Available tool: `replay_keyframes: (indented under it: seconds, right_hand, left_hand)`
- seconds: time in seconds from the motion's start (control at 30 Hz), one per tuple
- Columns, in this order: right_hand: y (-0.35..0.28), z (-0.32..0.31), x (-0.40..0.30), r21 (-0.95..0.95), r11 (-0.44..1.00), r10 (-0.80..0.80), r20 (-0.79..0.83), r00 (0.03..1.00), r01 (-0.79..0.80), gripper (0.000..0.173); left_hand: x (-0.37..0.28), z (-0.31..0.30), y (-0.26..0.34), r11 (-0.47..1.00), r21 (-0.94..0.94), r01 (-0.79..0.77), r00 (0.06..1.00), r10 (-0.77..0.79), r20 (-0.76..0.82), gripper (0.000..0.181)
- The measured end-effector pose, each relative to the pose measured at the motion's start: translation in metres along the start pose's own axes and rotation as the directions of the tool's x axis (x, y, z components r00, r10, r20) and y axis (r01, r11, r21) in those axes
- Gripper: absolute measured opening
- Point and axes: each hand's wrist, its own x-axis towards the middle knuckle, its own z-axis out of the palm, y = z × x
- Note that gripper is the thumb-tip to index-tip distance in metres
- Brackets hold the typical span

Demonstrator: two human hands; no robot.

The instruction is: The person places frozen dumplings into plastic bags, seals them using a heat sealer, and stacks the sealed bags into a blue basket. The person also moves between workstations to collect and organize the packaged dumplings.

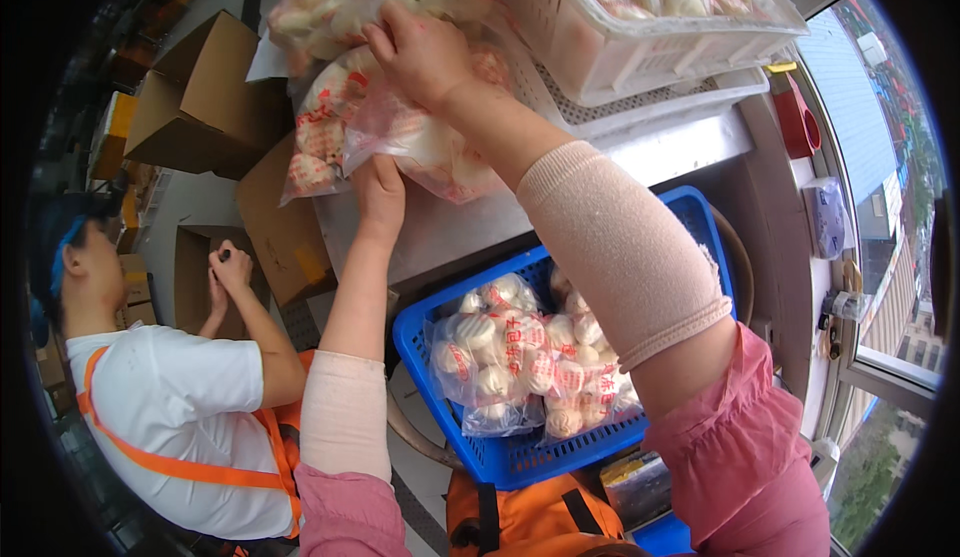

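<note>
Clear plastic bags of white steamed buns [330,106], printed in red, lie heaped on a steel table [450,238]. My left hand [379,189] pinches the lower edge of one bag [397,125] between thumb and fingers. Above it, my right hand [424,54] is closed on plastic film near the top of the heap; which bag it belongs to is hard to tell. In front of my body, more bagged buns [517,354] rest in a blue plastic basket [510,474], partly hidden by my right forearm.
White plastic crates [622,61] with bagged buns stand at upper right. Open cardboard boxes [202,99] are at the left. A co-worker [172,422] in a white shirt and orange apron stands at lower left, a dark object in hand. Windows line the right side.
</note>
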Motion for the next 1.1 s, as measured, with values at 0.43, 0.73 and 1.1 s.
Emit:
replay_keyframes:
  seconds: [0.43, 0.73, 1.1]
  right_hand:
    - [0.083, -0.251, -0.383, -0.464, 0.835, 0.468, 0.319, 0.824, -0.295, 0.094]
    - [0.07, -0.253, -0.452, -0.623, 0.713, 0.681, 0.506, 0.529, -0.322, 0.127]
    - [0.064, -0.266, -0.466, -0.335, 0.817, 0.565, 0.628, 0.536, -0.469, 0.052]
  left_hand:
    - [-0.004, -0.008, 0.04, 0.978, 0.185, 0.097, 0.994, -0.085, -0.07, 0.07]
    - [-0.258, -0.055, 0.167, 0.941, 0.334, -0.053, 0.51, -0.262, 0.819, 0.091]
    - [-0.259, -0.055, 0.125, 0.918, 0.279, 0.282, 0.666, -0.397, 0.632, 0.018]
